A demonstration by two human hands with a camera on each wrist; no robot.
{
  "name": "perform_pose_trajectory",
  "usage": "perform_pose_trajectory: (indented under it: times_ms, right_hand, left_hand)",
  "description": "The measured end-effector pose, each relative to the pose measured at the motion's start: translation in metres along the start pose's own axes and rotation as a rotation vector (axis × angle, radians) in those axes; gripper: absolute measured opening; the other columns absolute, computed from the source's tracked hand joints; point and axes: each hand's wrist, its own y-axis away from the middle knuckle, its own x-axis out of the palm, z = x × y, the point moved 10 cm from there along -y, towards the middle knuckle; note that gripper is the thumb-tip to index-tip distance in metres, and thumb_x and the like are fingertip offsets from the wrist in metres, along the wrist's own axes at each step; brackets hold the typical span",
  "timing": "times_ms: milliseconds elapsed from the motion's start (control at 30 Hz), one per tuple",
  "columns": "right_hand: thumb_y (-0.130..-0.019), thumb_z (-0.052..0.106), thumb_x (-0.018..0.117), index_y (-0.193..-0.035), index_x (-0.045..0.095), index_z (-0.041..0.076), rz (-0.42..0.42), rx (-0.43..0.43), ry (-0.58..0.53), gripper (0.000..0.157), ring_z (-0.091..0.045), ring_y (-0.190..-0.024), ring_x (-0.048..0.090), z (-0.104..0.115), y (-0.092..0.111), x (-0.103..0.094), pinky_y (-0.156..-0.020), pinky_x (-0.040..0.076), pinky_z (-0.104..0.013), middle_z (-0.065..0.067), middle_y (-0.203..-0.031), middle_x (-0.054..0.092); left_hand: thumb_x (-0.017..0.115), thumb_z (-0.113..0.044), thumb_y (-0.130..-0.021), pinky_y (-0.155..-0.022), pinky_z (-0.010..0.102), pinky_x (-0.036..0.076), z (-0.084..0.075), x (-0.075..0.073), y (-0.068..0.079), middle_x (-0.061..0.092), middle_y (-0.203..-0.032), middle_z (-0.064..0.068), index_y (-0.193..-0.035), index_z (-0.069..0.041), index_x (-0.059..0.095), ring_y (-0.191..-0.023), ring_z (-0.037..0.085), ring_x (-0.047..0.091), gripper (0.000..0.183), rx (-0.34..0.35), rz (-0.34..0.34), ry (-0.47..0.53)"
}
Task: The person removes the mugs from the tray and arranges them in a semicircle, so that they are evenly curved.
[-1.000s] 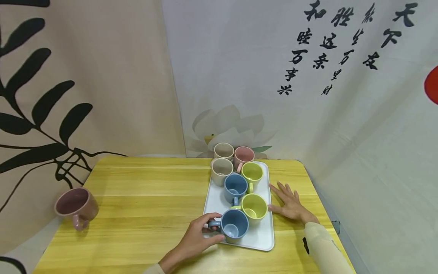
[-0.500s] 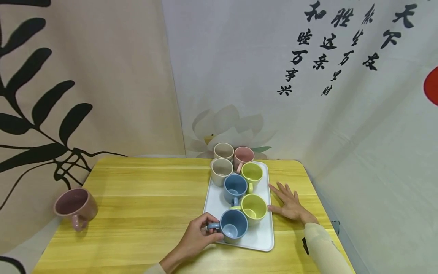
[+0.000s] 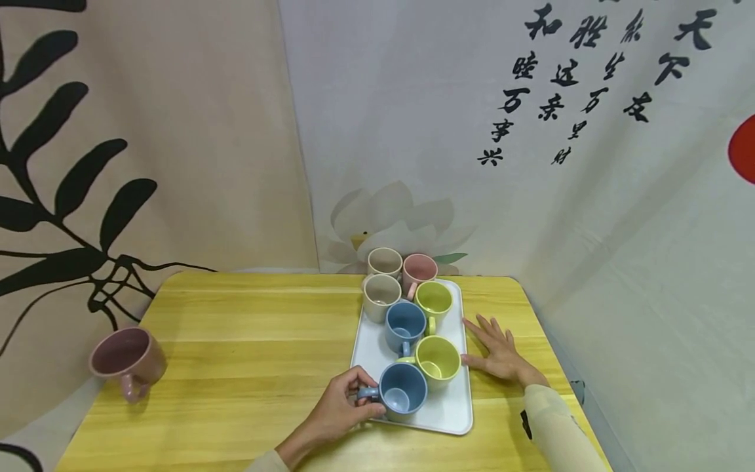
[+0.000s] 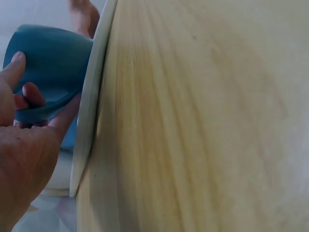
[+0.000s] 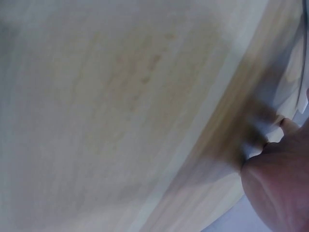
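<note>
One blue mug [image 3: 403,393] between hands [image 3: 337,408] [image 3: 500,355], handle [image 3: 367,393] in left.

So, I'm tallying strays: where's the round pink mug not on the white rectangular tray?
In the head view, the pink mug stands by the left edge of the yellow wooden table, left of the tray and left hand.

Eight mugs [image 3: 403,400]; one tray [image 3: 451,413]; one table [image 3: 248,367]; two hands [image 3: 338,406]
</note>
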Motion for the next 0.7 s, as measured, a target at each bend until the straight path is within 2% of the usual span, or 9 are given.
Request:
perform_pose_trajectory:
  times_ms: [367,700]
  right_hand:
    - [-0.101,0.062,0.077,-0.179,0.034,0.027,0.003,0.002,0.007,0.096,-0.063,-0.172,0.0,-0.0004,-0.0005,0.0003,-0.131,-0.006,-0.088,-0.026,-0.188,0.013]
    - [-0.101,0.06,0.077,-0.179,0.034,0.026,0.0,-0.003,0.0,0.096,-0.063,-0.172,0.0,0.0002,-0.0005,-0.0001,-0.131,-0.006,-0.088,-0.027,-0.188,0.013]
  left_hand:
    - [0.093,-0.005,-0.091,-0.069,0.012,0.047,0.0002,-0.0006,-0.0006,0.069,-0.096,0.027,-0.115,0.001,0.069,-0.076,-0.001,0.055,0.035,0.027,0.007,0.035]
    - [0.095,-0.003,-0.088,-0.068,0.011,0.047,-0.0064,-0.0029,-0.0008,0.074,-0.097,0.026,-0.112,0.002,0.069,-0.077,-0.003,0.057,0.035,0.042,0.015,0.046]
